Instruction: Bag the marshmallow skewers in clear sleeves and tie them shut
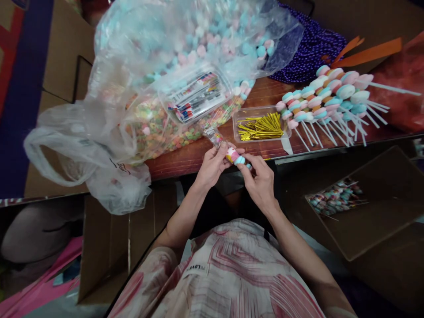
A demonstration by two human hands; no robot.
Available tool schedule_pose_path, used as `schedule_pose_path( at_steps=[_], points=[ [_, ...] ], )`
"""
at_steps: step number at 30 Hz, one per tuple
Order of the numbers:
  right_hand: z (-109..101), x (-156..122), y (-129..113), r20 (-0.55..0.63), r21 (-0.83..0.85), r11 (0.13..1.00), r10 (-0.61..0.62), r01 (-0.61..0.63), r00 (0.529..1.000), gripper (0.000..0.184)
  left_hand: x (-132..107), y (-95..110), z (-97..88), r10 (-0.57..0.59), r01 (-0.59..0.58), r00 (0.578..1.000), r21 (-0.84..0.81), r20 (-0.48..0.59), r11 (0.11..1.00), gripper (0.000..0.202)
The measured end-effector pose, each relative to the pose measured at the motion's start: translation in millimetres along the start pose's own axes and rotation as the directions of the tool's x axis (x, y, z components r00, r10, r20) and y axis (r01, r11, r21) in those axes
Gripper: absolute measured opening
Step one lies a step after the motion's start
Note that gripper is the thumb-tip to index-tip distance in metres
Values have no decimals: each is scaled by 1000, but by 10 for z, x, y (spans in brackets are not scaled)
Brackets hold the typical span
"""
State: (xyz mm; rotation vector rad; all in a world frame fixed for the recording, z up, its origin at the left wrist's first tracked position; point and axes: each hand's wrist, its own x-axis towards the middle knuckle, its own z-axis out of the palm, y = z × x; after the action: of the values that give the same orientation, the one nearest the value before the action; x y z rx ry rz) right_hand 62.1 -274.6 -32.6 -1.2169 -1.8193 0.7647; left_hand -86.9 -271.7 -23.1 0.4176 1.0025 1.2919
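Above my lap, at the table's front edge, both hands are closed round a marshmallow skewer point(234, 155) with white, pink and blue pieces. My left hand point(214, 165) pinches it near a printed clear wrapper point(212, 134) that stretches up toward the table. The fingers of my right hand point(260, 176) grip the blue lower end; whether a stick runs through it is hidden. Just beyond my hands, gold twist ties point(261, 127) lie in a clear plastic tray point(236, 126). Right of them is a pile of marshmallow skewers point(326, 95) with white sticks pointing toward me.
A big clear bag of marshmallows point(198, 35) covers the back of the table point(175, 165). Ring-shaped candies point(185, 140) lie in front, under a plastic box point(198, 95) of printed wrappers. A carton point(374, 212) holding wrapped skewers point(336, 197) stands low right; another carton point(109, 247) low left.
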Motion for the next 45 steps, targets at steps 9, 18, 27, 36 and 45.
schedule_pose_path(
  at_steps=[9, 18, 27, 36, 45],
  points=[
    [142, -4, 41, -114, -188, 980, -81, 58, 990, 18, -12, -123, 57, 21, -22, 999, -55, -31, 998, 30],
    [180, -112, -28, 1, -112, 990, -89, 88, 996, 38, -11, -99, 43, 98, -112, 991, -166, -96, 980, 25],
    [196, -229, 80, -11, -164, 980, -116, 112, 993, 35, -38, -187, 137, 84, -110, 984, -168, -155, 980, 25],
    [129, -89, 41, 49, 121, 992, 20, -26, 999, 33, -47, -225, 119, 114, -129, 987, -140, -114, 982, 26],
    [-34, -268, 84, 111, 84, 995, 34, -44, 993, 27, -3, -93, 107, 113, -129, 986, -141, -122, 982, 21]
  ],
)
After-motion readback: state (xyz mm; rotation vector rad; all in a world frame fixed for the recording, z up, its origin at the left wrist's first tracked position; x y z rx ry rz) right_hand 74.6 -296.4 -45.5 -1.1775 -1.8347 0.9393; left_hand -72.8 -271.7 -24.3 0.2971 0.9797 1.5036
